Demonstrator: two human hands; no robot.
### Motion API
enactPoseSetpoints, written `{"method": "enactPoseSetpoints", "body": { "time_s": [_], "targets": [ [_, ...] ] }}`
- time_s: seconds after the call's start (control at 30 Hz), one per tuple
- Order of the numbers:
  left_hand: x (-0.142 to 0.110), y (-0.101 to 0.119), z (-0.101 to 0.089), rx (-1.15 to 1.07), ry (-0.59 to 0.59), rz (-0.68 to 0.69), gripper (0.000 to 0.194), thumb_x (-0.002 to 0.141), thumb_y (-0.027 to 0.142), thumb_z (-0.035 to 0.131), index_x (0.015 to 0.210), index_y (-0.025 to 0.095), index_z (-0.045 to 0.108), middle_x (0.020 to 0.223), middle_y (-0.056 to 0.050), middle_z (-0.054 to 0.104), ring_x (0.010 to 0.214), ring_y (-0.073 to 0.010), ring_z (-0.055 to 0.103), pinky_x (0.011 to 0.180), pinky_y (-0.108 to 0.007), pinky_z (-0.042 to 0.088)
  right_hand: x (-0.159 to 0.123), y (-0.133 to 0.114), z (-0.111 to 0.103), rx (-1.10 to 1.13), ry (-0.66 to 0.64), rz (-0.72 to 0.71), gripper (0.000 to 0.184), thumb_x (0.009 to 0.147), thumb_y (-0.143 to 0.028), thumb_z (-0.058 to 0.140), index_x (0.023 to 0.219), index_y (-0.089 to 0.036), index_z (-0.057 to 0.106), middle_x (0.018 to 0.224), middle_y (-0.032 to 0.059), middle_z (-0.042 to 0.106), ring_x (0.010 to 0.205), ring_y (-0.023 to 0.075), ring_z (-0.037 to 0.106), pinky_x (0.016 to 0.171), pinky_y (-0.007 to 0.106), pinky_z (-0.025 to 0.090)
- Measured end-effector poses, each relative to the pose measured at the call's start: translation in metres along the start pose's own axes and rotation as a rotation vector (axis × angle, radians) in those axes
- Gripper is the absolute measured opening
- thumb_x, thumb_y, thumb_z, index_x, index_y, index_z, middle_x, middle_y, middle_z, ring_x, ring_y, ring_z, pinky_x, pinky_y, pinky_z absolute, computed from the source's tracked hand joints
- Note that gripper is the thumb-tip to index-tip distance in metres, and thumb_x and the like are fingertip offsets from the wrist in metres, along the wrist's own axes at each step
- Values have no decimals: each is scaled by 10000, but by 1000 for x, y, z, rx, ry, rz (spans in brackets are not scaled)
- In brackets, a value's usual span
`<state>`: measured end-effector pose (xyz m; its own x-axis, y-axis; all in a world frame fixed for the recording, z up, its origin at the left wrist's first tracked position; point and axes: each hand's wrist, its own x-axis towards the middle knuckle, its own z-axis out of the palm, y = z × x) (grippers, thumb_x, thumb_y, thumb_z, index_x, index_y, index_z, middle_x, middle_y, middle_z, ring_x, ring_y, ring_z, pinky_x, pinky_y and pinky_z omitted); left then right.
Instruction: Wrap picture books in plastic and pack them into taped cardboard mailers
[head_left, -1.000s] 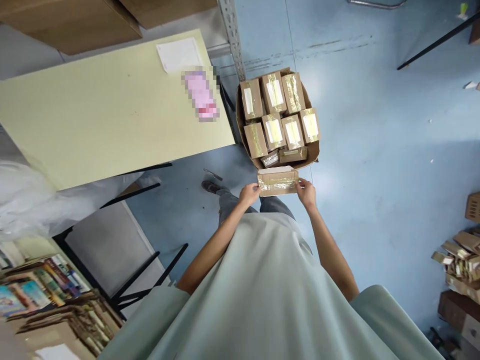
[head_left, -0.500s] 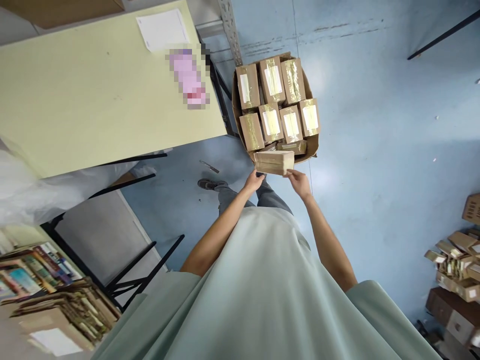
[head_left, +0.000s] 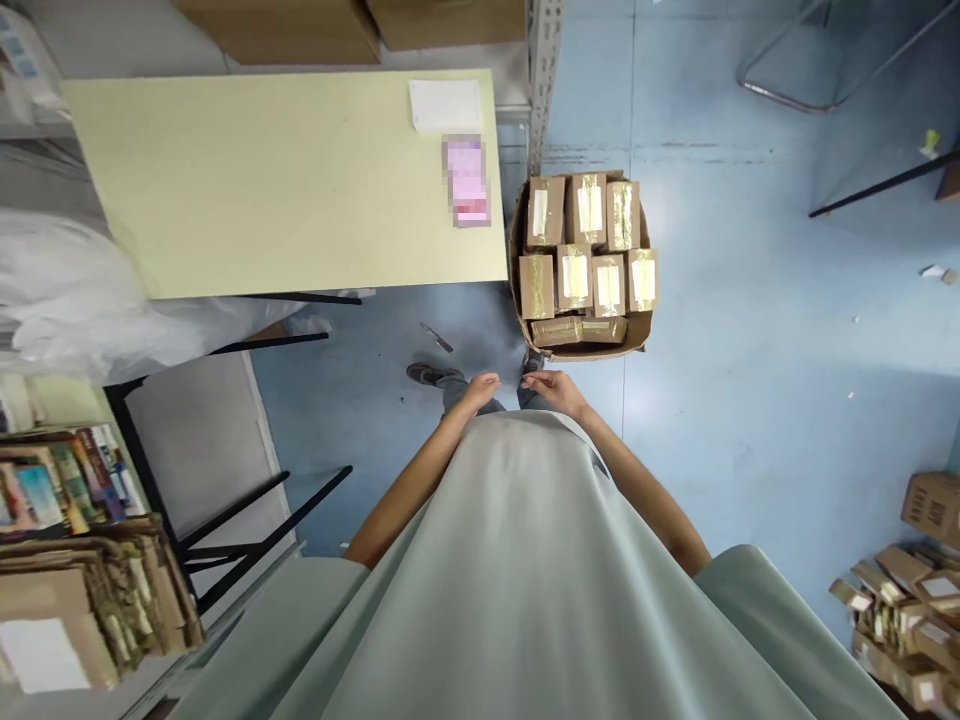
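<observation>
In front of my feet stands a large open carton (head_left: 517, 300), filled with several small brown boxes (head_left: 575, 277) sealed with shiny tape, many with white labels. Along its near side, a taped small box (head_left: 556, 331) lies flat beside another flat box (head_left: 604, 330). My left hand (head_left: 482, 388) hangs in front of my legs, with nothing in it and its fingers loosely out. Close to the carton's near edge, my right hand (head_left: 556, 390) also looks free, its fingers slightly bent and pointing left. Neither hand touches the carton.
A pale yellow table (head_left: 300, 190) stands at the left, with a paper sheet (head_left: 445, 105) and a blurred pink item (head_left: 468, 182) on it. A knife-like tool (head_left: 437, 338) lies on the floor. Cardboard boxes (head_left: 911, 620) are piled at the lower right.
The small box that both hands held over the carton's near edge now lies inside it, at the near left. Both hands have let go and drawn back toward my body. The view has turned.
</observation>
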<state>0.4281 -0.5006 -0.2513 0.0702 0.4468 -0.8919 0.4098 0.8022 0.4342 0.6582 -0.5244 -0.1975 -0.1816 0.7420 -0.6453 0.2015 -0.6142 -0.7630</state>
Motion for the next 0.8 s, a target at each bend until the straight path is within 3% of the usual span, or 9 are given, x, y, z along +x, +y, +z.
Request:
{"method": "enactPoseSetpoints", "body": {
  "time_s": [0.1,0.17,0.37,0.57,0.8],
  "targets": [
    [-12,6,-28,-109,32,58,170,968,298,804,1066,159,798,1272,-173,813,1222,-297,761,1080,-481,631,15,-26,8,-81,-21,-17,336,967,-543,743,1015,-233,862,1037,58,900,1105,283,850,1129,479,624],
    [-21,11,-49,-184,54,113,225,905,370,838,1032,186,810,1241,-164,836,1217,-307,771,1066,-484,637,26,-48,19,-135,-43,-32,306,979,-515,736,994,-235,859,1035,58,901,1079,272,854,1105,462,637],
    [-52,15,-134,-402,93,327,325,840,545,846,956,241,841,1189,-139,863,1165,-317,803,1093,-505,634,64,-125,81,-249,-115,-96,343,960,-551,755,1003,-227,858,1024,72,902,1040,284,864,1054,456,666],
    [-99,-7,-247,-595,230,473,362,829,604,846,941,260,853,1165,-117,873,1179,-337,807,1090,-488,642,100,-196,180,-328,-202,-227,579,911,-765,721,1066,-222,846,1099,124,894,1067,299,859,1064,467,663],
    [-171,-76,-384,-777,526,495,261,838,496,861,920,248,852,1162,-118,871,1189,-336,800,1107,-485,629,129,-263,334,-412,-374,-299,697,863,-864,724,1135,-232,836,1148,141,888,1098,329,850,1072,511,657]
  ]
}}
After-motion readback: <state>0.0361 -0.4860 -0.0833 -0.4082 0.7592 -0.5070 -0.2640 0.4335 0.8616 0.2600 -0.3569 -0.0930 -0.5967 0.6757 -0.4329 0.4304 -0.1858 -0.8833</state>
